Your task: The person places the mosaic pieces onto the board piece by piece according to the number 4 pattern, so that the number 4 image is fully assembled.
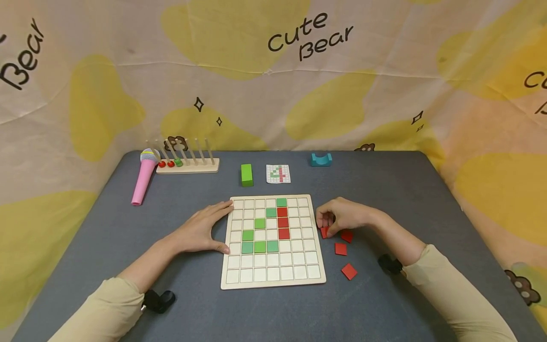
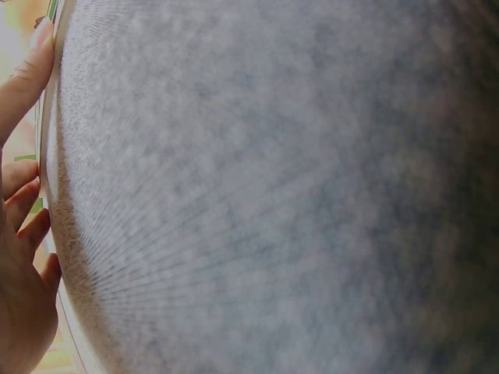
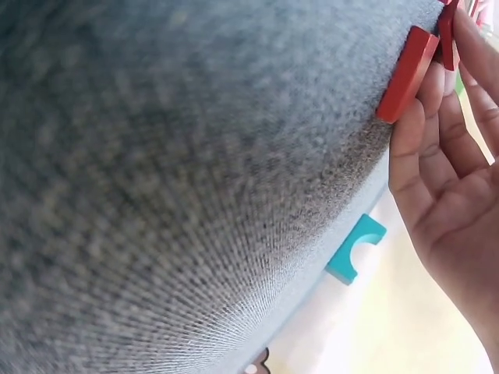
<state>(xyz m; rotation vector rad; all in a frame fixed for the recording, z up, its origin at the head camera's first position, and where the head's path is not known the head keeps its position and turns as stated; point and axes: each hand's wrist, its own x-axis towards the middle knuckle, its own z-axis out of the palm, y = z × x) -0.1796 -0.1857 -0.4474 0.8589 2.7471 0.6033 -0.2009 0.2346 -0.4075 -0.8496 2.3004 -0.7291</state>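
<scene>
A pale wooden grid board (image 1: 273,274) lies mid-table in the head view. Green square tiles (image 1: 259,223) form a slanting line and a short row on it, beside a column of three red tiles (image 1: 283,222). My left hand (image 1: 198,229) rests along the board's left edge, thumb and fingers spread. Just off the right edge, my right hand (image 1: 344,213) pinches a red square tile (image 3: 447,35) between thumb and fingertips. Three other red tiles (image 1: 340,249) lie on the table near that hand; one loose tile (image 3: 407,74) sits close to its fingers in the right wrist view.
Behind the board are a green block (image 1: 246,175), a small printed pattern card (image 1: 278,174) and a teal arch block (image 1: 321,160). At back left, a pink toy microphone (image 1: 144,178) lies beside a wooden peg rack (image 1: 188,168) holding red and green beads. A patterned cloth hangs behind the table.
</scene>
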